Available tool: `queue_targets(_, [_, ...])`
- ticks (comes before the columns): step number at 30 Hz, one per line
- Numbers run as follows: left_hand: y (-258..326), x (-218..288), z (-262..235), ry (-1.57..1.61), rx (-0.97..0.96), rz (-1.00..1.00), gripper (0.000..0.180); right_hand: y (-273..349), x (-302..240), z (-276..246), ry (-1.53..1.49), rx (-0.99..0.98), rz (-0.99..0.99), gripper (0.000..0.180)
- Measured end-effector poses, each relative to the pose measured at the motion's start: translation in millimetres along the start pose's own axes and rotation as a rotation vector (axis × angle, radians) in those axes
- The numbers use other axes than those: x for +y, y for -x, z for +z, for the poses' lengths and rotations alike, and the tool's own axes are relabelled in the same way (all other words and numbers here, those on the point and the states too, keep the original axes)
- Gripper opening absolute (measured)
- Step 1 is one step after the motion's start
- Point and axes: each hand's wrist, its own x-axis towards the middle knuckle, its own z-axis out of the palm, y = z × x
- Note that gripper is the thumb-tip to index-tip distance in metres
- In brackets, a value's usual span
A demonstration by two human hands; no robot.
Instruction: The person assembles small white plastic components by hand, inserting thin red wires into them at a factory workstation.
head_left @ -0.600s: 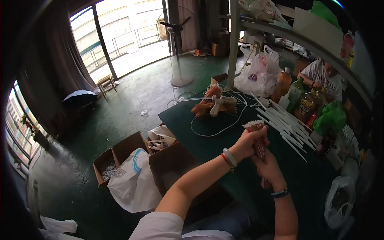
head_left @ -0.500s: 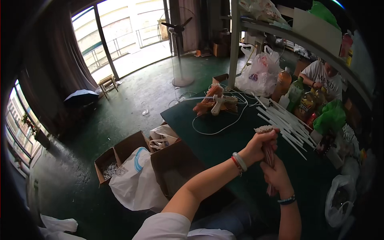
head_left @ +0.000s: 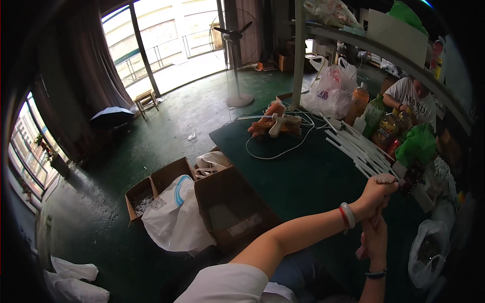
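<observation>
My left hand (head_left: pixel 373 196) is wrapped round the upper part of a narrow bundle of thin, pinkish-brown strips (head_left: pixel 361 252) with a pale, frayed top. Just below it, my right hand (head_left: pixel 375 237) grips the same bundle, whose lower end pokes out beneath the fingers. Both hands are over the right part of the dark green table (head_left: pixel 283 187). Close beyond them lie several long white sticks (head_left: pixel 348 149). Farther back, a white glue gun (head_left: pixel 278 126) with a looped cord rests against an orange-brown bundle (head_left: pixel 268 116).
Cardboard boxes (head_left: pixel 222 194) and a white sack (head_left: pixel 177 222) stand left of the table. Bottles (head_left: pixel 374 116), a green plastic bag (head_left: pixel 417 146) and a clear bag (head_left: pixel 429 247) crowd the right side. Across the table, a person (head_left: pixel 411 98) sits behind a metal shelf post (head_left: pixel 299 55).
Both hands have moved right and slightly down in the picture with the bundle, closer to the white sticks' near ends. My left hand now covers more of the bundle's top. The view has shifted slightly.
</observation>
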Motion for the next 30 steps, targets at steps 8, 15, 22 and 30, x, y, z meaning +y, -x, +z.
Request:
queue_targets(8, [-0.2,-10.8,55.6,-0.169,-0.225,-0.025,0.023,24.6,10.2,-30.0,-0.291,-0.127,0.155,0.027])
queue_targets(15, [-0.1,-32.3,70.1,-0.242,-0.245,0.020,0.024,17.9,16.6,-54.4,-0.394,0.036,0.070,0.029])
queue_targets(22, [-10.2,-32.6,69.3,-0.362,-0.417,-0.073,0.038,20.5,43.3,-53.6,-0.570,0.201,-0.061,0.027])
queue_targets(30, [20.7,-60.1,26.8,-0.920,-0.914,0.221,0.084,20.2,15.8,-76.8,-0.599,0.572,-0.324,0.021])
